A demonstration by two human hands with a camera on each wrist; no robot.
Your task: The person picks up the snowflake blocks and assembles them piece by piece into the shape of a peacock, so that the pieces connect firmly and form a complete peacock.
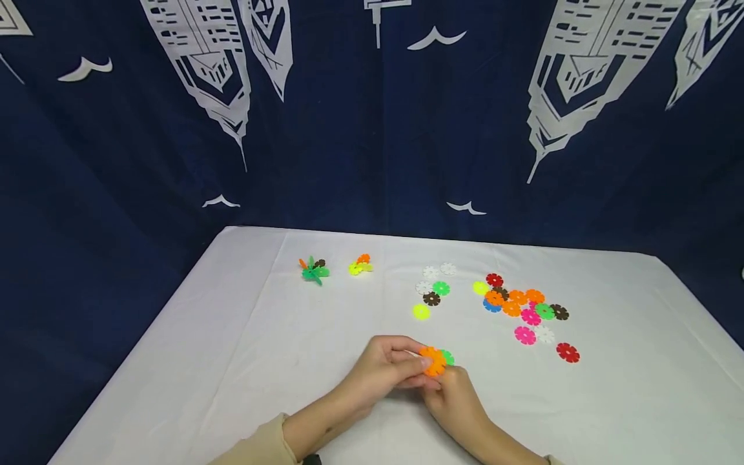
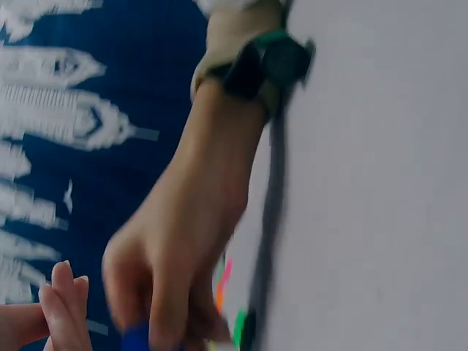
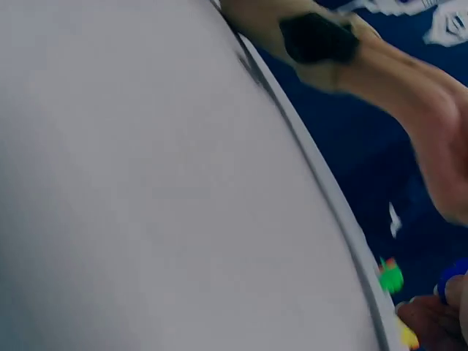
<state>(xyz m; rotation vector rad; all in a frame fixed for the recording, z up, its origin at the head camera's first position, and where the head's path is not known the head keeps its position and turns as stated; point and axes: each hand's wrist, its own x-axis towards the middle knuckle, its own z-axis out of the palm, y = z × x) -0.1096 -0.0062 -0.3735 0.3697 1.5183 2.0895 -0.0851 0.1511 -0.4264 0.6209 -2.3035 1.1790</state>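
Above the near middle of the table, both hands meet at some notched plastic discs. My left hand (image 1: 386, 365) pinches an orange notched disc (image 1: 433, 360) between thumb and fingers. Part of a green notched disc (image 1: 447, 357) shows just behind the orange one. My right hand (image 1: 456, 397) is close against them with curled fingers, its fingertips mostly hidden in the head view. In the left wrist view, my right hand (image 2: 172, 248) pinches a blue piece (image 2: 135, 338), cut off by the frame's bottom. The right wrist view shows this blue piece (image 3: 453, 278) at its edge.
Loose discs in several colours lie to the right, among them a red disc (image 1: 568, 352) and a pink disc (image 1: 525, 335). A smaller group surrounds a brown disc (image 1: 431, 298). Farther left stand a green joined piece (image 1: 314, 271) and a yellow-orange one (image 1: 360, 265).
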